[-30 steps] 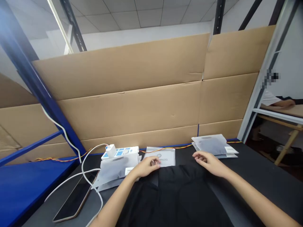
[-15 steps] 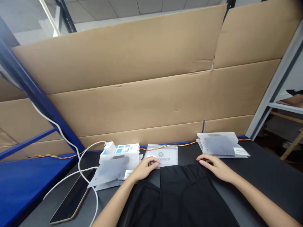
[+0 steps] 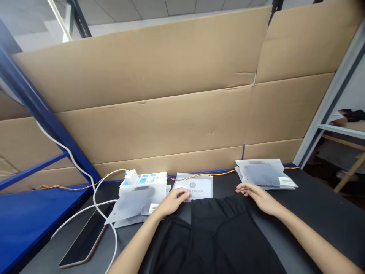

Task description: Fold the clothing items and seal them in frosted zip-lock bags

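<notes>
A piece of black clothing (image 3: 219,236) with a gathered waistband lies spread towards me, its top edge between my two hands. My left hand (image 3: 172,201) is closed at the left corner of the waistband, over the lower edge of a flat printed plastic bag (image 3: 203,193). At the right corner my right hand (image 3: 256,194) has its fingers pinched together by the cloth. The fingertips of both hands are partly hidden, so the exact hold on the fabric is hard to see.
Frosted packages with labels lie at left (image 3: 134,207) and right (image 3: 262,173). The left one leans on a white power strip (image 3: 151,178). A phone (image 3: 85,239) and white cable (image 3: 116,243) are at left. A cardboard wall (image 3: 171,125) stands behind the black table (image 3: 322,213).
My right hand has shifted slightly up, its fingers drawing closer together at the waistband's corner. My left hand stays nearly in place. The view has moved a little.
</notes>
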The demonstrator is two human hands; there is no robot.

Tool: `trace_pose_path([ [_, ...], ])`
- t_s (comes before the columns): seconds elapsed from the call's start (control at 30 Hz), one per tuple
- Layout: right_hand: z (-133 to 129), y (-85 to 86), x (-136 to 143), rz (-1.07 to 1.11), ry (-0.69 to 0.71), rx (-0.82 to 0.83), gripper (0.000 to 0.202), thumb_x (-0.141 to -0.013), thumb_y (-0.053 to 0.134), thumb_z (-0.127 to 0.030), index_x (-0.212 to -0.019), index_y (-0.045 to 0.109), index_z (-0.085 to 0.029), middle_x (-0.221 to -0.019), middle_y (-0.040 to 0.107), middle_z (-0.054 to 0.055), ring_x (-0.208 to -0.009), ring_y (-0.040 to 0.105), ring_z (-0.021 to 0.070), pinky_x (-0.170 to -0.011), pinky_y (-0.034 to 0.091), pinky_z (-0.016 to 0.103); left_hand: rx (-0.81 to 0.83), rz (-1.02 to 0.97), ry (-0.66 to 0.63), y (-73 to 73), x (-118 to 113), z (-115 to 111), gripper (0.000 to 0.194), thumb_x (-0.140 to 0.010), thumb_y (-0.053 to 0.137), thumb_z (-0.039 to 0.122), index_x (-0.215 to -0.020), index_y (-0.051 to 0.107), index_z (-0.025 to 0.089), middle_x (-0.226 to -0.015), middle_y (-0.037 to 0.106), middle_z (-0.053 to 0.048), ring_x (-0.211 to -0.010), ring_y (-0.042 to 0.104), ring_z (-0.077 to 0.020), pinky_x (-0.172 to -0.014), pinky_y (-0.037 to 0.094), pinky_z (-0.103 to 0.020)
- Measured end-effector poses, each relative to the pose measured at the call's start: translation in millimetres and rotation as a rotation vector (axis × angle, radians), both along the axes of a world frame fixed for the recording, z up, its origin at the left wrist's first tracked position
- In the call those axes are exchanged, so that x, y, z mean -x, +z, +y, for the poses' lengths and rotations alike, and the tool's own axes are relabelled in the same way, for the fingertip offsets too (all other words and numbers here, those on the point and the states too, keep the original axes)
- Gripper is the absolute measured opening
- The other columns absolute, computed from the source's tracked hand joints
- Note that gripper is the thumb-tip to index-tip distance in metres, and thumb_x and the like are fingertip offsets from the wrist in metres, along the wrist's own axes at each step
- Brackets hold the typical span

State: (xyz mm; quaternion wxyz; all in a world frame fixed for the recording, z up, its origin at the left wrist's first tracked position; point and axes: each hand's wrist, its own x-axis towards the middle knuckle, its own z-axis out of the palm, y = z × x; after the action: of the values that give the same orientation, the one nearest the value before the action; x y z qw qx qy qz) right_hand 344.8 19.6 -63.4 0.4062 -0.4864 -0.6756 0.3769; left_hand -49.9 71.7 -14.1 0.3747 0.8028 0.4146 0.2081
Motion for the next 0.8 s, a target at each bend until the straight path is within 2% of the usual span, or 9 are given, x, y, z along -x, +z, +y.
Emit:
trace_pose_path([
  [0.13, -0.9, 2.0, -1.1, 0.032, 0.013, 0.021, 0.045, -0.095, 0.041, -0.056, -0.114, 0.063, -0.021, -0.113, 0.071, 0.012, -0.105, 0.064, 0.0286, -0.09, 0.05, 0.044, -0.021, 0.017, -0.012, 1.0, 0.6, -0.8, 0.043, -0.098, 0.039, 0.052, -0.096, 0.069, 0.02, -0.096, 0.069, -0.004, -0.083, 0.062, -0.0187, -0.079, 0.049, -0.029],
  [0.2, -3.7, 7.2, 2.1, 0.011, 0.012, 0.026, 0.043, -0.095, 0.042, -0.054, -0.115, 0.062, -0.022, -0.113, 0.07, 0.011, -0.107, 0.064, 0.0277, -0.092, 0.05, 0.042, -0.042, 0.032, -0.034, 2.1, 0.1, -2.4, 0.039, -0.096, 0.043, 0.05, -0.095, 0.069, 0.021, -0.095, 0.068, -0.003, -0.084, 0.062, -0.0185, -0.079, 0.049, -0.028],
  [0.3, -8.7, 20.1, 11.5, -0.111, 0.0, -0.01, 0.036, -0.091, 0.052, -0.048, -0.113, 0.062, -0.021, -0.109, 0.07, 0.009, -0.101, 0.065, 0.0252, -0.091, 0.05, 0.04, -0.083, 0.056, -0.084, 7.4, -3.2, -7.2, 0.025, -0.087, 0.061, 0.045, -0.091, 0.069, 0.021, -0.094, 0.064, -0.002, -0.083, 0.061, -0.0179, -0.079, 0.049, -0.028],
  [0.4, -19.3, 39.3, 21.4, -0.2, -0.016, -0.103, 0.027, -0.089, 0.055, -0.038, -0.107, 0.063, -0.02, -0.101, 0.069, 0.008, -0.091, 0.065, 0.0229, -0.083, 0.053, 0.037, -0.144, 0.052, -0.098, 23.1, -8.8, -20.3, 0.014, -0.082, 0.066, 0.034, -0.089, 0.066, 0.021, -0.097, 0.062, -0.001, -0.086, 0.061, -0.0185, -0.083, 0.049, -0.031],
  [0.5, -48.6, 59.1, 25.5, -0.253, -0.044, -0.212, 0.019, -0.092, 0.051, -0.031, -0.103, 0.063, -0.021, -0.101, 0.068, 0.007, -0.094, 0.064, 0.0228, -0.084, 0.052, 0.037, -0.252, 0.055, -0.107, 47.5, -13.1, -51.1, 0.006, -0.086, 0.062, 0.024, -0.091, 0.062, 0.023, -0.101, 0.062, -0.001, -0.098, 0.059, -0.0196, -0.093, 0.045, -0.033],
  [0.6, -99.6, 64.7, 22.6, -0.384, 0.0, -0.272, 0.018, -0.095, 0.047, -0.026, -0.096, 0.065, -0.023, -0.1, 0.068, 0.007, -0.098, 0.064, 0.0228, -0.089, 0.051, 0.037, -0.417, 0.159, -0.17, 65.6, -12.6, -99.4, 0.012, -0.086, 0.059, 0.014, -0.093, 0.06, 0.024, -0.096, 0.065, 0.001, -0.099, 0.058, -0.0189, -0.1, 0.039, -0.035],
  [0.7, -155.0, 48.2, 16.3, -0.525, 0.05, -0.287, 0.019, -0.096, 0.049, -0.025, -0.099, 0.068, -0.026, -0.112, 0.068, 0.008, -0.11, 0.063, 0.0244, -0.094, 0.053, 0.037, -0.489, 0.295, -0.201, 66.5, -1.3, -148.1, 0.019, -0.086, 0.058, 0.009, -0.095, 0.061, 0.025, -0.097, 0.067, 0.002, -0.098, 0.059, -0.0182, -0.102, 0.039, -0.036],
  [0.8, -194.7, 20.2, 8.7, -0.565, 0.054, -0.38, 0.024, -0.091, 0.061, -0.028, -0.114, 0.069, -0.032, -0.126, 0.067, 0.007, -0.119, 0.062, 0.0276, -0.099, 0.053, 0.037, -0.496, 0.334, -0.165, 53.5, 26.7, -180.0, 0.025, -0.087, 0.066, 0.022, -0.11, 0.062, 0.031, -0.119, 0.065, 0.0, -0.109, 0.058, -0.021, -0.098, 0.045, -0.032],
])
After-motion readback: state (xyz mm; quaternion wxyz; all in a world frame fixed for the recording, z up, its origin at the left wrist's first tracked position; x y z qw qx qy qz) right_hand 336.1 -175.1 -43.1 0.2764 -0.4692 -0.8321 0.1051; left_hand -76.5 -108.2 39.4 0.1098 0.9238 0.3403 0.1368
